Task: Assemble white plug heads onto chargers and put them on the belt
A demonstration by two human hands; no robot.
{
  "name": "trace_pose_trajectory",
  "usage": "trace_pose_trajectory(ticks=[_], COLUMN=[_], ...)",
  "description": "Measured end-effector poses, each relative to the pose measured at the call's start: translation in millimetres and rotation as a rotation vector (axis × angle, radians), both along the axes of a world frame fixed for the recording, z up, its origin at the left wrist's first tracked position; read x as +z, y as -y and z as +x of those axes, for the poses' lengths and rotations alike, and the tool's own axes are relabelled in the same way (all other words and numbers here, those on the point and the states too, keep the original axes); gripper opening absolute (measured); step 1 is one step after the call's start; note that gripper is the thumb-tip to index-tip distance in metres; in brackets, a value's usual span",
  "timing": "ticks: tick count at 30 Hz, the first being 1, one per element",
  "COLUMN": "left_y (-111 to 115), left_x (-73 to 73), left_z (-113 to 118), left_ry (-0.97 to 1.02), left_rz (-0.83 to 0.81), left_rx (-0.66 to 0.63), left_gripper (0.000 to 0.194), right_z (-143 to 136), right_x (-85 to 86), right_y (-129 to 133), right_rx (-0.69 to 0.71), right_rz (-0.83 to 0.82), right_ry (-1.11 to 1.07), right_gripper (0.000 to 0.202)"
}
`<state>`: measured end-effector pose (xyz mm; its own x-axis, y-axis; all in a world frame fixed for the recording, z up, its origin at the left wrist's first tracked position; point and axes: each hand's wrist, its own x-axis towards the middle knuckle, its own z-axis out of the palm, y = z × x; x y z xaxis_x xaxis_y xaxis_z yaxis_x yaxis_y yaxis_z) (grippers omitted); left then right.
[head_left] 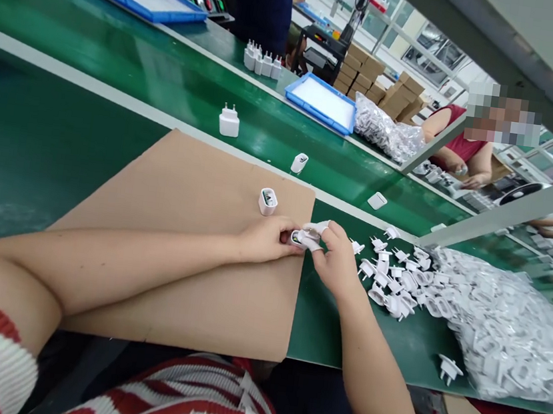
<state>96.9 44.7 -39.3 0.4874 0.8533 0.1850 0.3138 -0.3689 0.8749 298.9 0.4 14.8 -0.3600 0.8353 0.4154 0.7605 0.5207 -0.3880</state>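
Observation:
Over the right edge of the brown cardboard sheet [191,243], my left hand [275,239] is closed around a small white charger housing [295,237] whose open end shows. My right hand [334,251], with white covers on its fingertips, pinches a white part against that housing; the fingers partly hide the part. Another open white housing [268,201] with parts visible inside stands on the cardboard just beyond my hands. Loose white plug caps with pins [399,276] lie in a pile to the right of my right hand.
A clear bag of white plug caps [509,323] lies at the right. Beyond the cardboard, a green conveyor [179,94] carries a finished-looking charger [229,122] and several white pieces. Blue trays [319,101] stand across it. Other people are at the far side; a metal post slants at right.

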Motion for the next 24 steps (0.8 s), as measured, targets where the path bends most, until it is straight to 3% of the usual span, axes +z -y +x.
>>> trace_pose_trajectory(ticks=[6,12,18,24], left_y=[0.6,-1.6,-1.1,1.2], left_x=[5.9,0.9,2.4,3.0], left_z=[-0.8,0.1,0.2,3.9], left_ry=[-0.04,-0.02,-0.023,-0.062], left_rz=[-0.001,-0.01,-0.013,0.009], left_rx=[0.005,-0.007,0.0,0.053], left_gripper=[0.031,0.034,0.03,0.031], right_z=[-6.7,-11.3,-18.8,-18.5], right_x=[-8.2,-7.9,2.7,-1.5], right_y=[-1.9,-2.7,-5.5,-9.1], right_rx=[-0.016,-0.041,-0.118,-0.133], right_rz=[0.051,-0.009,-0.025,-0.056], right_ry=[-0.113,0.007,0.157,0.115], right_gripper=[0.032,0.03,0.023,0.021])
